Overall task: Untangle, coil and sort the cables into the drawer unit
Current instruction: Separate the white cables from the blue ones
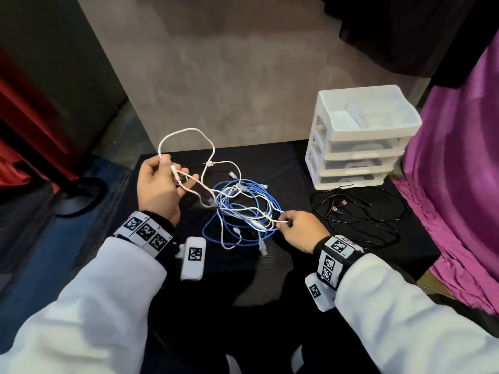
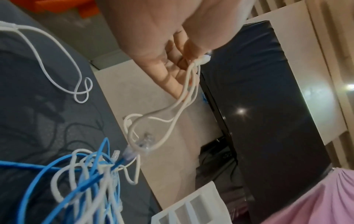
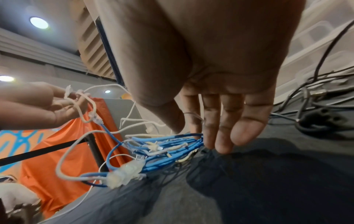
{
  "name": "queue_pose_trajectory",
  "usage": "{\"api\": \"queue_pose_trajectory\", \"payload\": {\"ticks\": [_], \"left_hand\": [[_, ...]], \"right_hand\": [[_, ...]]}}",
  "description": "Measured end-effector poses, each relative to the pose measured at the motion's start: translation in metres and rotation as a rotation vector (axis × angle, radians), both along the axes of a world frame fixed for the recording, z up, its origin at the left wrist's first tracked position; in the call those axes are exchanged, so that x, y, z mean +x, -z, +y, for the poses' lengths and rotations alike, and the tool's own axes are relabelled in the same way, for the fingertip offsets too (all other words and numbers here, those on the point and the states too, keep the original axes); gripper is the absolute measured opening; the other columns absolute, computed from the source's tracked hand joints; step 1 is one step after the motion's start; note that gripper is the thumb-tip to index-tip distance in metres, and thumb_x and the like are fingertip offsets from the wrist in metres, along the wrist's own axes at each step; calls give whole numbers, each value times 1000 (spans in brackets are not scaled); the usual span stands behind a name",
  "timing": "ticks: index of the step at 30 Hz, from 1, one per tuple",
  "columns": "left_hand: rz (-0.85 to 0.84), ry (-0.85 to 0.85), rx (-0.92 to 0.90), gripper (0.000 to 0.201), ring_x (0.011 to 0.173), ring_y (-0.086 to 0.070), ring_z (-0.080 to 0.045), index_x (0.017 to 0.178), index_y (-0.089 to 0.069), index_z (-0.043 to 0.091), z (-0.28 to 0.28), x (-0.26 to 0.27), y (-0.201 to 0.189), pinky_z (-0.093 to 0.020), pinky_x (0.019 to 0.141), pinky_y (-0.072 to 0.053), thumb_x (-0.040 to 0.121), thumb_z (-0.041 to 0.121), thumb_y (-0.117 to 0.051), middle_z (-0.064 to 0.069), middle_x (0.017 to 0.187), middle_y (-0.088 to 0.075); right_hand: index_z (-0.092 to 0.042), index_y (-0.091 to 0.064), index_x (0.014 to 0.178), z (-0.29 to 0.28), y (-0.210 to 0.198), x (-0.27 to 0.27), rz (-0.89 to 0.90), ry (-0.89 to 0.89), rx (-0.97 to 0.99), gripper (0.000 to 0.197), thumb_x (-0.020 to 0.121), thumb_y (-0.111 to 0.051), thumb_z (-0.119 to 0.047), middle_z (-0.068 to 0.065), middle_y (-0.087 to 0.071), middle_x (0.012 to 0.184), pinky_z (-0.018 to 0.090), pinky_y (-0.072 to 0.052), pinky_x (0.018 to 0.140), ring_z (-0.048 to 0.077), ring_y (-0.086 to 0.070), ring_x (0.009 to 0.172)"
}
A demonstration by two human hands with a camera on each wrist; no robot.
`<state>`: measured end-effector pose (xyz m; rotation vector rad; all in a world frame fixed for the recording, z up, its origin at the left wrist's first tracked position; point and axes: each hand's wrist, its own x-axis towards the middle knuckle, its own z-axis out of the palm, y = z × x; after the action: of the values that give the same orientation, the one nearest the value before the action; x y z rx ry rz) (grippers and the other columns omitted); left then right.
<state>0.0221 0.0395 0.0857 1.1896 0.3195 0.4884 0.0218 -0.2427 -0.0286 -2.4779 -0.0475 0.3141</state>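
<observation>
A tangle of blue network cable (image 1: pixel 243 209) and thin white cables lies mid-table on the black cloth. My left hand (image 1: pixel 162 184) is raised at the left and grips a white cable (image 1: pixel 183 133) near its plug, with a big loop arching above it. In the left wrist view the white cable (image 2: pixel 184 97) hangs from my fingers (image 2: pixel 172 72) down to the blue tangle (image 2: pixel 86 181). My right hand (image 1: pixel 294 228) pinches a white strand (image 1: pixel 280 220) at the tangle's right edge. In the right wrist view my right fingers (image 3: pixel 226 121) reach down by the blue cables (image 3: pixel 168 145).
A white three-drawer unit (image 1: pixel 359 136) with an open top tray stands at the back right of the table. Loose black cables (image 1: pixel 359 211) lie in front of it. Purple cloth (image 1: pixel 459 184) hangs at the right. A black stand base (image 1: pixel 78 195) sits on the floor at the left.
</observation>
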Motion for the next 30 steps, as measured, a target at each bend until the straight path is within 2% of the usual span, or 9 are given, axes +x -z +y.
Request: {"api": "queue_pose_trajectory", "payload": {"ticks": [3, 5, 9, 13, 16, 20, 24, 27, 30], "left_hand": [[59, 64, 49, 7, 69, -61, -13, 102, -57, 16, 0, -5, 1, -39, 69, -62, 106, 20, -53, -1, 76, -56], [84, 119, 49, 6, 68, -63, -13, 104, -58, 14, -7, -9, 2, -41, 70, -62, 105, 19, -54, -2, 76, -58], [103, 250, 14, 10, 64, -64, -14, 112, -55, 10, -33, -18, 1, -44, 72, -63, 105, 17, -54, -4, 75, -58], [104, 373, 103, 13, 62, -59, -18, 110, -59, 8, -54, -28, 7, -47, 75, -60, 106, 18, -52, -5, 71, -56], [124, 494, 203, 13, 60, -61, -21, 102, -65, 11, -64, -38, 16, -55, 80, -51, 105, 18, -54, -8, 71, -57], [218, 520, 296, 16, 65, -62, -28, 102, -63, 1, -67, -45, 31, -50, 73, -48, 104, 16, -57, -10, 71, -62], [284, 473, 172, 10, 68, -69, -26, 100, -66, 5, -64, -43, 33, -36, 63, -60, 101, 14, -61, -17, 81, -69], [279, 400, 45, 8, 75, -72, -28, 98, -66, 8, -62, -33, 29, -34, 62, -60, 100, 16, -63, -17, 86, -74], [280, 419, 58, 10, 83, -74, -29, 99, -66, 10, -62, -28, 25, -35, 66, -61, 102, 16, -58, -19, 95, -75]], "right_hand": [[-31, -70, 122, 1, -4, -3, -11, -75, -3, 33, 91, -60, -24, 4, -63, 114, 32, -47, 105, 28, -62, 107], [-32, -66, 130, 7, -13, -6, -108, -101, 10, 41, 90, -60, -23, 1, -53, 128, 32, -37, 111, 26, -48, 118], [-25, -64, 133, 29, -48, -12, -319, -152, 336, 36, 97, -65, -23, -4, -59, 121, 26, -41, 97, 19, -57, 107], [-29, -42, 152, 52, -68, -7, -165, -45, 630, 58, 99, -66, -27, -3, -66, 115, 17, -47, 78, 5, -62, 82], [-34, -30, 159, 58, -69, 1, -49, 86, 860, 70, 99, -67, -30, -3, -71, 109, 29, -53, 75, 14, -72, 89], [-21, -57, 137, 52, -81, 1, 88, 93, 1064, 32, 105, -58, -17, 13, -71, 117, 29, -50, 64, 20, -67, 90], [-26, -69, 123, 42, -77, -7, 83, -121, 845, 20, 105, -60, -23, -1, -73, 108, 33, -53, 78, 14, -66, 94], [-26, -65, 127, 44, -66, -18, 140, -372, 732, 30, 98, -73, -25, -10, -76, 105, 25, -55, 91, 10, -71, 100], [-17, -71, 102, 49, -58, -20, 66, -295, 653, 6, 98, -73, -20, 2, -74, 91, 22, -53, 62, 22, -73, 81]]}}
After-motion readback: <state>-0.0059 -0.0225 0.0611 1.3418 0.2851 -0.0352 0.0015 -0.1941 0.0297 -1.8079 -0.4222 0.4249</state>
